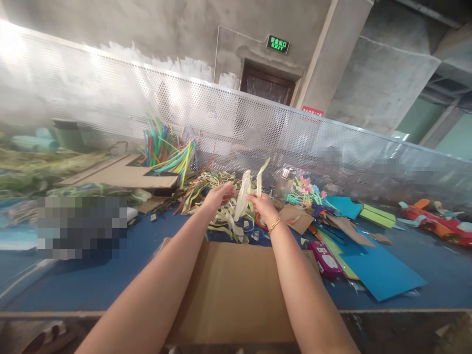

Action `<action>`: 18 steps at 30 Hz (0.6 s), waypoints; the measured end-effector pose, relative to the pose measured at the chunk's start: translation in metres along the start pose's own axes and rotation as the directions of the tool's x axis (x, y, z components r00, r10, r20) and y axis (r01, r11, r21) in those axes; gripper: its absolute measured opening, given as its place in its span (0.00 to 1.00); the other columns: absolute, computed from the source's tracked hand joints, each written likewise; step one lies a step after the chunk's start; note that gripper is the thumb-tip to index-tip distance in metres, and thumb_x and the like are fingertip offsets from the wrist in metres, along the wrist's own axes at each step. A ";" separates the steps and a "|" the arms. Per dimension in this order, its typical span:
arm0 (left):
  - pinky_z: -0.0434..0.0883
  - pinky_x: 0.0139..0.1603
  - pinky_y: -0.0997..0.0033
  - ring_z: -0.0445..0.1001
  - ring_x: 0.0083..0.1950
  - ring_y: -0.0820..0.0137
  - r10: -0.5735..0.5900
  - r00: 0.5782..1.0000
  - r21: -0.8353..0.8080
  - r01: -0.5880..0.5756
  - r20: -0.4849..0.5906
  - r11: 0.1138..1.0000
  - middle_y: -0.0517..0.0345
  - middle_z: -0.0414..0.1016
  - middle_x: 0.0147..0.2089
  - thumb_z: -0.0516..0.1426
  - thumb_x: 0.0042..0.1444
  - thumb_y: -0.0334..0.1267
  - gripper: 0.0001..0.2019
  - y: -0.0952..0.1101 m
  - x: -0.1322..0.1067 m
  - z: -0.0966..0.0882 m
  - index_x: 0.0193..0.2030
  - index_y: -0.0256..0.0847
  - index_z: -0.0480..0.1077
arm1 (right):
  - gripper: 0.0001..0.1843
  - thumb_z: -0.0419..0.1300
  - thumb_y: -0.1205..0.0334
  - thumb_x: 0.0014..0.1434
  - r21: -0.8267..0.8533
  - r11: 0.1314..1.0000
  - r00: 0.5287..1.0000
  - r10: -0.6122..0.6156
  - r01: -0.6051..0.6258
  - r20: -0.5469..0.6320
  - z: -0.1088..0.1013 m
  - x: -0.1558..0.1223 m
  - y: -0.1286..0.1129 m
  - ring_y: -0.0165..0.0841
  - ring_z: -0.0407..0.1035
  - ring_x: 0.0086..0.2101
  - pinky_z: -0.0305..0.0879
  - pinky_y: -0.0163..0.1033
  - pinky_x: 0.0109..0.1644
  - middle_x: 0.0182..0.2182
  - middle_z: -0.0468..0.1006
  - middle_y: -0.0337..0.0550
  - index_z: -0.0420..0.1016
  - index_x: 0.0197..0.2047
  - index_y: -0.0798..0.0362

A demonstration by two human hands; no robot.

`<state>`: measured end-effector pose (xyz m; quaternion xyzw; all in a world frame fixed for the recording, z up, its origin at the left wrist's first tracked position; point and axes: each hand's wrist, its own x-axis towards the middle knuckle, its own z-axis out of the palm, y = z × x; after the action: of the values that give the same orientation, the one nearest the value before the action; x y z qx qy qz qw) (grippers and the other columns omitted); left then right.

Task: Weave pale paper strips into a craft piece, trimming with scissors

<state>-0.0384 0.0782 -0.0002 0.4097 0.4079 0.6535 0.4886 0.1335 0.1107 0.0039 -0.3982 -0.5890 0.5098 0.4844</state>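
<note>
My left hand (218, 193) and my right hand (262, 206) are stretched out over the blue table (110, 275). My right hand, with a gold bracelet at the wrist, grips pale cream strips (246, 189) that stand up between the two hands. The left hand's fingers reach toward the same strips from the left; I cannot tell whether they touch. Beneath the hands lies a tangled heap of green and cream strips (217, 206). A brown cardboard sheet (232, 290) lies under my forearms at the near edge.
Coloured straws (165, 147) fan up at the back beside a flat cardboard piece (125, 174). A glass jar (284, 183), paper flowers (306, 189), blue paper sheets (379, 270), a purple case (324, 258) and red craft pieces (435, 223) lie right. A perforated metal panel (332, 142) walls the far side.
</note>
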 end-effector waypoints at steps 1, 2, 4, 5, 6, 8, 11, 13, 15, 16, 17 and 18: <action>0.65 0.30 0.76 0.74 0.31 0.73 -0.008 0.996 0.068 0.002 0.093 0.998 0.54 0.78 0.33 0.66 0.44 0.52 0.20 -0.002 -0.003 0.004 0.36 0.36 0.75 | 0.22 0.72 0.50 0.37 -0.017 1.000 1.000 -0.012 0.011 -0.014 0.001 0.001 0.000 0.20 0.44 0.16 0.41 0.31 0.19 0.12 0.52 0.25 0.65 0.23 0.53; 0.64 0.29 0.76 0.72 0.29 0.73 -0.014 0.987 0.122 -0.006 0.163 0.992 0.56 0.76 0.30 0.68 0.41 0.50 0.19 -0.005 -0.005 0.008 0.34 0.36 0.75 | 0.21 0.72 0.49 0.37 -0.030 0.999 1.000 -0.020 0.019 -0.020 0.001 0.001 0.000 0.21 0.44 0.16 0.41 0.31 0.19 0.12 0.52 0.26 0.66 0.23 0.53; 0.63 0.28 0.75 0.69 0.25 0.75 -0.015 0.976 0.176 -0.024 0.217 0.984 0.60 0.72 0.25 0.70 0.38 0.45 0.17 -0.009 -0.007 0.011 0.30 0.36 0.73 | 0.20 0.70 0.48 0.39 -0.042 0.999 0.999 -0.029 0.028 -0.022 0.002 0.000 -0.001 0.21 0.45 0.16 0.42 0.32 0.20 0.13 0.53 0.26 0.68 0.24 0.53; 0.62 0.27 0.75 0.67 0.24 0.75 -0.011 0.977 0.180 -0.028 0.211 0.983 0.61 0.70 0.23 0.70 0.37 0.44 0.17 -0.010 -0.007 0.010 0.29 0.37 0.72 | 0.20 0.70 0.47 0.40 -0.049 0.998 0.999 -0.031 0.031 -0.017 0.002 -0.001 -0.001 0.22 0.46 0.16 0.43 0.32 0.20 0.13 0.54 0.26 0.68 0.25 0.53; 0.61 0.26 0.74 0.66 0.23 0.75 -0.007 0.981 0.175 -0.027 0.192 0.984 0.62 0.69 0.22 0.70 0.37 0.43 0.16 -0.011 -0.007 0.010 0.28 0.37 0.72 | 0.20 0.69 0.47 0.40 -0.063 0.997 0.999 -0.033 0.033 -0.003 0.001 -0.001 -0.001 0.22 0.46 0.17 0.44 0.32 0.20 0.13 0.54 0.27 0.69 0.26 0.53; 0.61 0.25 0.75 0.66 0.23 0.75 -0.004 0.989 0.151 -0.019 0.150 0.988 0.63 0.68 0.21 0.69 0.38 0.43 0.16 -0.010 -0.005 0.007 0.28 0.38 0.71 | 0.19 0.68 0.47 0.41 -0.113 0.993 0.999 -0.035 0.039 0.036 0.001 -0.002 0.000 0.23 0.48 0.17 0.45 0.32 0.21 0.14 0.56 0.27 0.70 0.27 0.53; 0.63 0.27 0.75 0.67 0.24 0.76 -0.014 0.991 0.101 0.000 0.136 0.995 0.62 0.70 0.24 0.69 0.37 0.45 0.17 -0.009 -0.004 0.006 0.29 0.38 0.71 | 0.18 0.67 0.48 0.42 -0.181 0.982 0.996 -0.043 0.057 0.082 0.000 -0.002 0.002 0.23 0.50 0.18 0.46 0.32 0.23 0.14 0.58 0.28 0.70 0.26 0.54; 0.61 0.25 0.76 0.65 0.23 0.77 -0.025 0.990 0.095 0.012 0.138 0.995 0.62 0.69 0.23 0.69 0.37 0.47 0.18 -0.009 -0.004 0.006 0.28 0.38 0.70 | 0.17 0.67 0.49 0.43 -0.186 0.980 0.995 -0.052 0.067 0.083 0.001 -0.002 0.003 0.23 0.50 0.19 0.46 0.32 0.24 0.14 0.58 0.29 0.69 0.24 0.54; 0.58 0.23 0.77 0.62 0.20 0.79 -0.033 0.989 0.112 0.018 0.142 0.994 0.63 0.67 0.21 0.69 0.38 0.48 0.18 -0.009 -0.004 0.007 0.28 0.37 0.70 | 0.17 0.67 0.51 0.43 -0.167 0.985 0.995 -0.039 0.054 0.090 0.002 -0.002 0.004 0.23 0.49 0.19 0.45 0.32 0.24 0.14 0.56 0.28 0.67 0.23 0.53; 0.57 0.23 0.77 0.61 0.20 0.79 -0.039 0.988 0.114 0.022 0.150 0.993 0.63 0.67 0.21 0.69 0.38 0.47 0.18 -0.010 -0.005 0.007 0.28 0.37 0.71 | 0.16 0.68 0.53 0.43 -0.137 0.990 0.995 -0.021 0.034 0.101 0.003 -0.002 0.003 0.23 0.48 0.18 0.44 0.32 0.23 0.13 0.55 0.27 0.66 0.23 0.53; 0.57 0.22 0.77 0.61 0.20 0.79 -0.046 0.986 0.109 0.029 0.159 0.994 0.63 0.68 0.22 0.69 0.38 0.47 0.17 -0.010 -0.005 0.007 0.29 0.37 0.72 | 0.16 0.68 0.55 0.42 -0.085 0.996 0.994 0.001 0.009 0.113 0.003 -0.002 0.002 0.22 0.47 0.18 0.43 0.32 0.22 0.13 0.54 0.27 0.65 0.23 0.52; 0.56 0.22 0.77 0.62 0.20 0.79 -0.051 0.986 0.098 0.035 0.160 0.995 0.63 0.69 0.22 0.69 0.39 0.46 0.17 -0.011 -0.005 0.007 0.30 0.37 0.72 | 0.16 0.68 0.56 0.42 -0.009 1.000 0.992 0.018 -0.017 0.128 0.004 -0.003 0.001 0.22 0.45 0.17 0.42 0.32 0.22 0.13 0.53 0.26 0.64 0.23 0.52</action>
<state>-0.0279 0.0766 -0.0084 0.4754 0.4062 0.5871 0.5141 0.1305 0.1072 0.0025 -0.3719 -0.6174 0.5362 0.4393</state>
